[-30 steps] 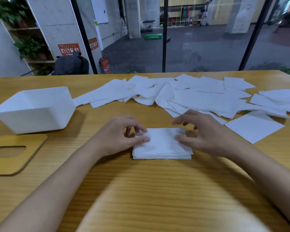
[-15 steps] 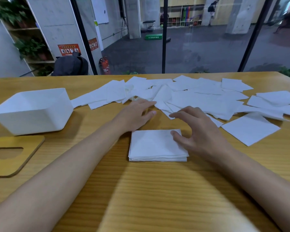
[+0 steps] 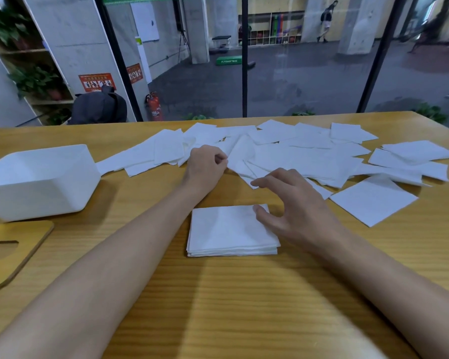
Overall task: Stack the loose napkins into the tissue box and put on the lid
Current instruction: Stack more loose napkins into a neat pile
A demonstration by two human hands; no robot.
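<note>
A neat stack of white napkins (image 3: 228, 231) lies on the wooden table in front of me. Several loose napkins (image 3: 309, 156) are spread across the far half of the table. My left hand (image 3: 205, 164) has reached into that spread and pinches the edge of a loose napkin (image 3: 240, 154). My right hand (image 3: 290, 206) hovers with relaxed fingers at the stack's right side, its thumb touching the top sheet. The white tissue box (image 3: 36, 180) stands open and empty at the left. Its wooden lid (image 3: 16, 252), with a slot cut in it, lies flat in front of the box.
One single napkin (image 3: 373, 200) lies apart at the right, nearer than the spread. The wooden table (image 3: 218, 307) ends at a glass wall behind the napkins. A dark backpack (image 3: 99, 107) sits beyond the far edge at the left.
My left hand left the stack, moved away from me into the loose napkins and closed its fingers on one. My right hand stayed by the stack's right side.
</note>
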